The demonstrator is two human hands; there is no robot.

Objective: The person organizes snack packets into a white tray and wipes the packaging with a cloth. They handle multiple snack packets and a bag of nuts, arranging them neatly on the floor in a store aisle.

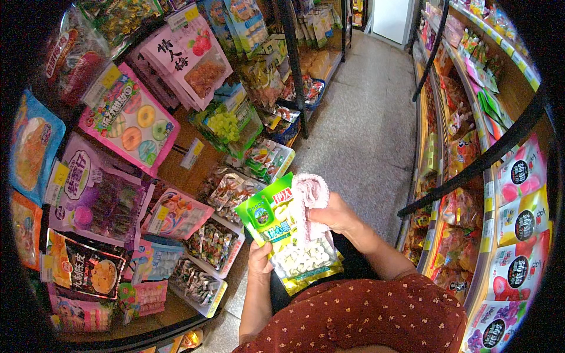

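A green and yellow packet of pistachios point(300, 260) with a clear window is tilted in front of my body. My left hand point(260, 258) grips its left edge, thumb on the front face. A folded pale pink towelling cloth point(311, 189) is bunched in my right hand point(337, 216), and it lies against the upper right part of the packet. The cloth covers some of the printed front. Whether the right fingers also hold the packet's edge behind the cloth, I cannot tell.
On the left, a rack carries hanging snack bags point(132, 128) with price tags, above white trays point(198, 287) of small wrapped sweets. Shelves with packaged sweets point(518, 223) line the right side, crossed by a black bar point(476, 172). A grey speckled floor point(371, 114) runs between them to a white panel point(390, 22).
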